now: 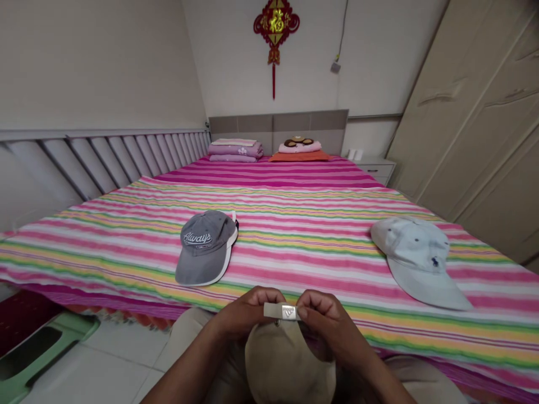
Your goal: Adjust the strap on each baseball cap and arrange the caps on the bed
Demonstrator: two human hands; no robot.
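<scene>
A beige baseball cap (290, 362) is held low in front of me, its back strap and silver buckle (288, 312) turned up toward me. My left hand (256, 307) is closed on the strap's left part. The thumb and fingers of my right hand (322, 314) pinch the strap just right of the buckle. On the bed ahead, a grey cap (204, 247) with white "Always" lettering lies to the left. A pale blue cap (415, 258) with a small dark emblem rests at the right, its brim pointing toward the near right.
The striped bedspread (295, 247) spreads out before me. Folded purple bedding (236, 150) and a pink pile (300, 147) sit by the headboard (307, 124). A metal rail (126, 160) runs along the left side. A green stool (54, 348) stands at lower left, a nightstand (377, 168) at back right.
</scene>
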